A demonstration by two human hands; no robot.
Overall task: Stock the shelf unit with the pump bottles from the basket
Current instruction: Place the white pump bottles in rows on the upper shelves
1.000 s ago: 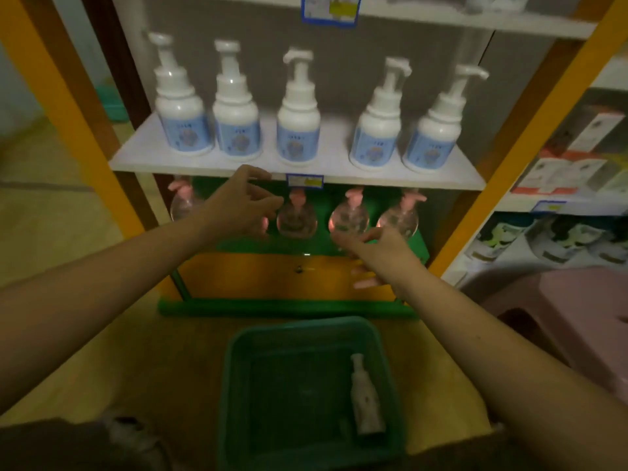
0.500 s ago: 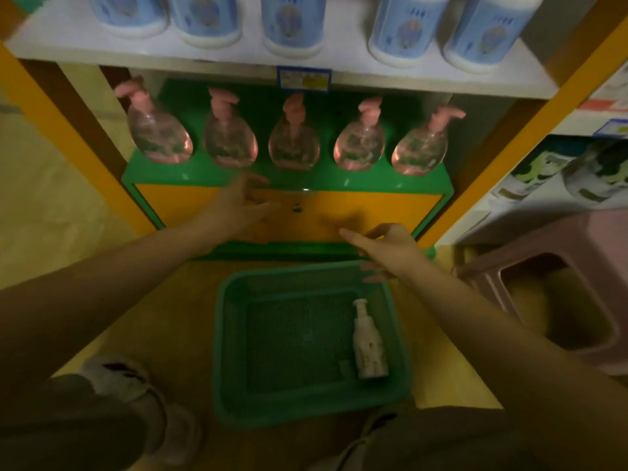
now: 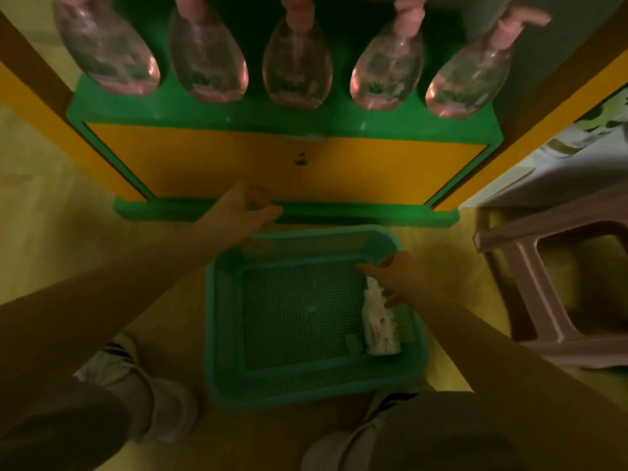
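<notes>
Your right hand [image 3: 404, 278] is over the green basket [image 3: 224, 334], at its far-right corner. Fingers [image 3: 372, 269] spread, empty; fingertips sit at the pump end of the white pump bottle [image 3: 377, 322]. Whether they touch it: cannot tell, blur too heavy.

Bottle pos.: lying flat on the mesh floor of the basket, along the right wall, pump end pointing toward the shelf unit [image 3: 282, 113]. It is the only bottle in the basket.

Your left hand [image 3: 246, 215] is just beyond the basket's far-left rim, in front of the unit's green base strip. Fingers loosely spread, holding nothing.

Shelf status: five clear pink-pump bottles [image 3: 297, 62] stand in a row on the green ledge, side by side, approx. evenly spaced. Below the ledge: orange panel w/ a small lock [image 3: 300, 158] at centre.

Basket sits on the yellow floor [image 3: 68, 249], between your two shoes [image 3: 112, 362]. A pink plastic stool [image 3: 557, 277] stands to the right of the basket, apart from it.
</notes>
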